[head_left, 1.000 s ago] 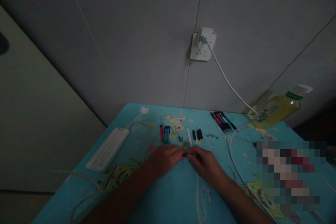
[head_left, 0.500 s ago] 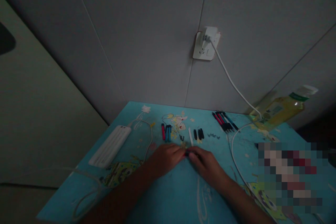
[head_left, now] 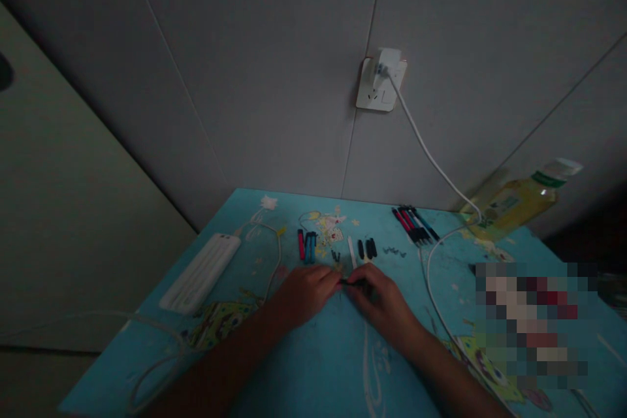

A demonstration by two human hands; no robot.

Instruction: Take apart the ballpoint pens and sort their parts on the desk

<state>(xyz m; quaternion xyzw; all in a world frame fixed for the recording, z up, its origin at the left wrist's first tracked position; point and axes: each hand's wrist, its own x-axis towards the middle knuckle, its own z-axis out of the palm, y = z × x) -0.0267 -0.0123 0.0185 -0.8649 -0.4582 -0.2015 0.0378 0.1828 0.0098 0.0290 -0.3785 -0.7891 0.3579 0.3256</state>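
My left hand (head_left: 309,290) and my right hand (head_left: 381,294) meet over the table, fingers closed on a pen (head_left: 346,281) between them. A trace of red shows at my left fingertips and a dark part runs into my right fingers; the rest is hidden. Just beyond lie red (head_left: 301,245) and blue pen barrels (head_left: 310,247), small dark pieces (head_left: 336,255), a slim white stick (head_left: 351,251) and black pen grips (head_left: 367,248). Right of these is a row of tiny greyish parts (head_left: 394,252). Several whole-looking pens (head_left: 414,225) lie side by side farther back.
A white power bank (head_left: 200,274) with a cable sits at left on the blue table (head_left: 313,366). At right, a bottle of yellow liquid (head_left: 519,206) leans near the wall. A white cable (head_left: 428,153) drops from the wall socket (head_left: 379,88) across the table. A blurred-out patch covers the right side.
My hands have drawn slightly apart, and more of the dark pen part shows between the fingertips. The whole view has shifted a little; the laid-out parts look unmoved.
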